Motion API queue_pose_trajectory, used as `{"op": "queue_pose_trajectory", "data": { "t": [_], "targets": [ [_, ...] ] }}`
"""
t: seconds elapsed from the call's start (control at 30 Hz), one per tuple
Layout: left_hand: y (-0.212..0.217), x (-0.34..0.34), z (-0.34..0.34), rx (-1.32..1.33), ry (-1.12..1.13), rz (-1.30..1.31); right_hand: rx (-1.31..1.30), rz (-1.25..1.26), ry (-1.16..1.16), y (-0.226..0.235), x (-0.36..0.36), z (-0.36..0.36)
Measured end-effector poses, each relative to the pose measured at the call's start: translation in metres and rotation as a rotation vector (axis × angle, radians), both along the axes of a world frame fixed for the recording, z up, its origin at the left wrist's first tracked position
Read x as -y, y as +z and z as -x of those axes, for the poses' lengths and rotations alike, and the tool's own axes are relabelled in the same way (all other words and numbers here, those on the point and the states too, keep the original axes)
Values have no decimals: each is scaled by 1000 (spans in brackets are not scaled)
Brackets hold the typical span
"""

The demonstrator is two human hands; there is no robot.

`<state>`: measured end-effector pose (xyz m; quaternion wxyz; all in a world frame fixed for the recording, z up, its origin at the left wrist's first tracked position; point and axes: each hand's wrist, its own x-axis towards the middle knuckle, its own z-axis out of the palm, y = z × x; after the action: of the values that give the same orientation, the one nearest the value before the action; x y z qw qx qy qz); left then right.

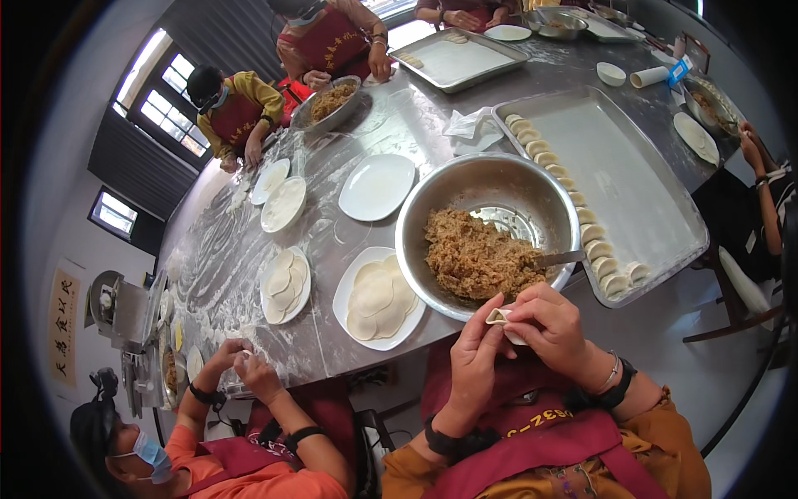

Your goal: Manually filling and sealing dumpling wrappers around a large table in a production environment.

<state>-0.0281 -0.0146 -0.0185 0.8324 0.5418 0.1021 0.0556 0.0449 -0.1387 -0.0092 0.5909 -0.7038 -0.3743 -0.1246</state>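
Between both hands, just off the table's near edge, I hold a half-folded dumpling [499, 316], its pale wrapper still gaping at the top. My left hand [475, 353] pinches its left side, and my right hand [544, 326] pinches the right side and edge. Right behind them stands a large steel bowl [416, 224] with a brown minced filling [478, 254] heaped in it. A metal utensil's handle [561, 259] leans over the bowl's right rim. Left of the bowl, a white plate [341, 312] carries several round wrappers [378, 299].
A metal tray [644, 200] at the right bears a row of folded dumplings [572, 185]. More white plates [376, 187] stand on the floury steel table [224, 258]. A co-worker [249, 441] sits close on my left, hands over the edge; others work across the table.
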Motion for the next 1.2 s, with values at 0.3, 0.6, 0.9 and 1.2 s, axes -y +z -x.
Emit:
{"op": "queue_pose_trajectory", "data": {
  "t": [0.3,0.6,0.9,1.2],
  "targets": [
    [-4,3,-2,23,-45,-69,-105,34,54,1,1,-8],
    [-2,8,0,51,-1,75,61,-5,-4,-6,0,-7],
    [-4,5,1,38,35,59,150,46,-25,-1,-6,-4],
    [-5,0,2,24,-52,-100,-94,138,117,17,0,-8]
  ]
}}
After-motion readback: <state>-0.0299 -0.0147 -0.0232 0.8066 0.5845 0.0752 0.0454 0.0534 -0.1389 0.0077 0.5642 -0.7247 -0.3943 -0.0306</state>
